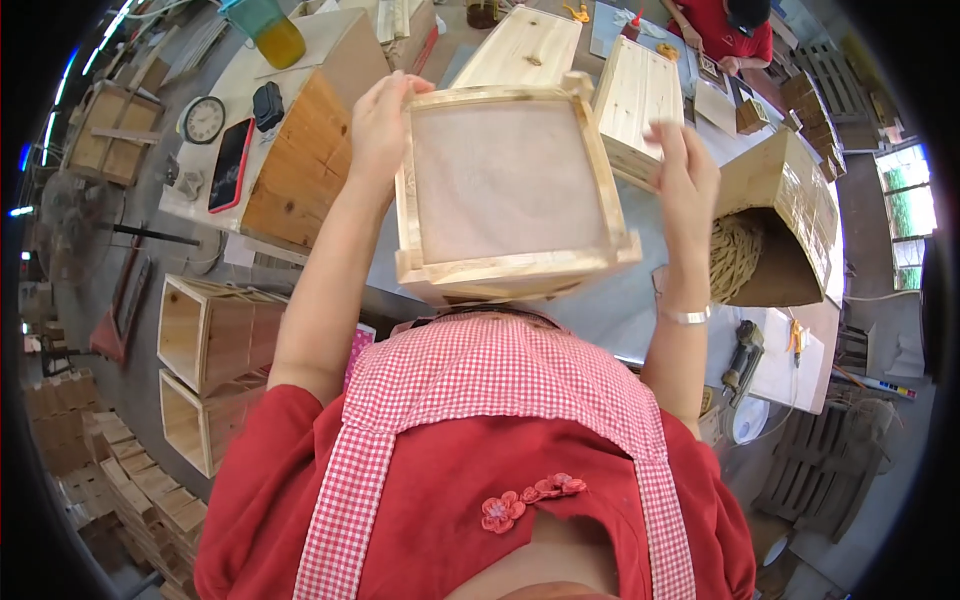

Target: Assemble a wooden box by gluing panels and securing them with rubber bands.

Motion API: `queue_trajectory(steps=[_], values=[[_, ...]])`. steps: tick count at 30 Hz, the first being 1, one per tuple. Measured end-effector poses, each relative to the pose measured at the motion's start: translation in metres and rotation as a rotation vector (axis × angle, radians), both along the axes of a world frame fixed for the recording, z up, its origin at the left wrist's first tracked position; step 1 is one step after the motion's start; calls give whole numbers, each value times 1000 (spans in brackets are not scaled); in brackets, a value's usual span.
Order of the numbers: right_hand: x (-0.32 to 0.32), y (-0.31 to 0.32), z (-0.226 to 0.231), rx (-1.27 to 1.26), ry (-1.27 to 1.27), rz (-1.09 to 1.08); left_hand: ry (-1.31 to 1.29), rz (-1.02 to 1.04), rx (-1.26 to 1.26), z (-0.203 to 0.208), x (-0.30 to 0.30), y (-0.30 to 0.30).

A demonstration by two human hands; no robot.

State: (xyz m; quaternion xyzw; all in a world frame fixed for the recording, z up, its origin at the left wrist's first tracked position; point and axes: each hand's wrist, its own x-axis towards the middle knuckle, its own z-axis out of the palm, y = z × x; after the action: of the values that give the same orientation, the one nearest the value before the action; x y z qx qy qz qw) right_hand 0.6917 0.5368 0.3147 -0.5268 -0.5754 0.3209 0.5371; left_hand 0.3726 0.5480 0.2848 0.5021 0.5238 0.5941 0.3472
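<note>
A pale wooden box [508, 180] stands tilted in front of me, a thin whitish panel set inside its square top frame. My left hand [383, 130] grips the frame at its far left corner, thumb and fingers over the edge. Off the box's right side is my right hand [688, 185], slightly blurred, its fingers partly bent and apart with nothing visible in them. Behind that hand lies a long plank-sided wooden box [640, 100]. A second one [525, 45] lies farther back, beyond the framed box.
On the left, a phone [232, 165], a round clock [203, 120] and a jug of yellow liquid [275, 38] rest on boxes. To the right are a cardboard carton [775, 175] holding tan strips and a power tool [742, 358]. Across the table works another person [725, 35] in red.
</note>
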Motion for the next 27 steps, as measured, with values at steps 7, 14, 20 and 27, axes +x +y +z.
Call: queue_trajectory(steps=[7, 14, 20, 27], values=[[-9, -14, -9, -31, 118, -9, -209, 430, 24, 7, 43, -50], [-25, 36, -40, 157, 158, -133, -43, 260, 85, 2, 32, -141], [-32, 42, -30, 220, 69, -114, -138, -14, -76, 10, -14, -126], [-36, 43, -36, 127, 162, -102, -323, -229, -234, 22, 10, 18]])
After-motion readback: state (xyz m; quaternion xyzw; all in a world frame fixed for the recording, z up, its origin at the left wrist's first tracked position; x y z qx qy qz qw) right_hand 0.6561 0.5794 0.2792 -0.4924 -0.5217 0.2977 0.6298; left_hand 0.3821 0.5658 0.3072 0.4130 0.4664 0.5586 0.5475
